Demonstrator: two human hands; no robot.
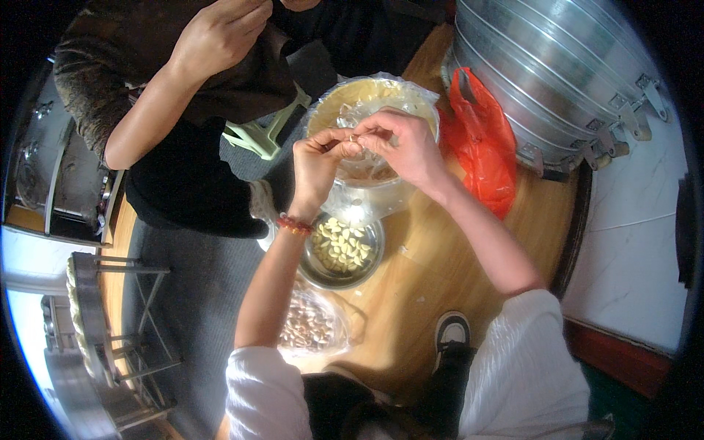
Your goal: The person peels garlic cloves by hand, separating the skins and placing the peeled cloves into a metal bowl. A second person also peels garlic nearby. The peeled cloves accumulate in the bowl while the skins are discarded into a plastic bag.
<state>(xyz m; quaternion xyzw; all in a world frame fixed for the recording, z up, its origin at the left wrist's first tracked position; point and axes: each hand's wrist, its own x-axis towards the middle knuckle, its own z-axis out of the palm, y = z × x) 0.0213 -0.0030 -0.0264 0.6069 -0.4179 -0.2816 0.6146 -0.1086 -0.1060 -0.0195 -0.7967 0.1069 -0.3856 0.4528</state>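
My left hand [319, 159] and my right hand [407, 144] meet at the fingertips, pinching a small garlic clove [352, 138] that the fingers mostly cover. Beneath them stands a bucket lined with a clear plastic bag [379, 87], with thin, pale scraps inside. Peeled garlic cloves [344, 247] lie in a round metal bowl [379, 258] on the floor, just on my side of the bucket. Closer to me, partly behind my left forearm, a clear plastic bag [342, 335] holds many unpeeled cloves [308, 324].
Across from me sits another person, one hand [220, 41] raised, near a light green plastic stool [264, 137]. A red plastic bag [487, 159] rests against a large ribbed metal container [539, 71] at right. Metal-legged stools [135, 269] stand on the left.
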